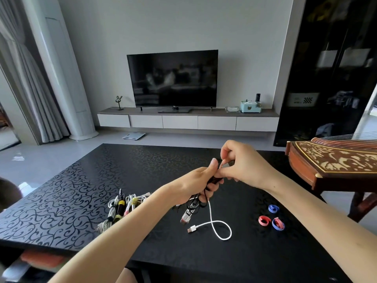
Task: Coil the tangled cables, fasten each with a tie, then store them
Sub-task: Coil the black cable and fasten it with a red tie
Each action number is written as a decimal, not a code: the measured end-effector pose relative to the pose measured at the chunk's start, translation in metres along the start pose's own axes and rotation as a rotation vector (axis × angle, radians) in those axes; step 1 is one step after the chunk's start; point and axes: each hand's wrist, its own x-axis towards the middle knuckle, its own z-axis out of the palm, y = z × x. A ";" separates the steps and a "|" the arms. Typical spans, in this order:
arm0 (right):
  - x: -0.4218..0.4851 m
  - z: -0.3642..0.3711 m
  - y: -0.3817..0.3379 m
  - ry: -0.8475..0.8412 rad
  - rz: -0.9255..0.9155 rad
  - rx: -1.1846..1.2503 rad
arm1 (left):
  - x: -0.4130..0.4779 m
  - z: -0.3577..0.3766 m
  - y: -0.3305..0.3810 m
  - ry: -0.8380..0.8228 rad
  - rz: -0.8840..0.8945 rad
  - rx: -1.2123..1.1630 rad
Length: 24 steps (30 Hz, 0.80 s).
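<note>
Gripping a black cable (215,179), left hand (194,185) meets pinching right hand (243,166) over a scroll-patterned table (81,201) facing a TV (173,78).

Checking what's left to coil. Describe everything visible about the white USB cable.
The white USB cable is thin, plastic-looking, uncoiled and untied. Its plug, white with a metal tip, lies on the black table. The cord makes one loose crossed loop, then rises into the left hand, which grips it alongside black cables.

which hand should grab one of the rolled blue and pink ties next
Probably the right hand: the rolled blue and pink ties lie on its side, while the left hand grips the black cable bundle.
</note>
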 end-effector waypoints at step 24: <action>-0.014 0.000 0.033 -0.063 0.014 0.242 | 0.009 0.027 -0.013 0.054 -0.059 -0.213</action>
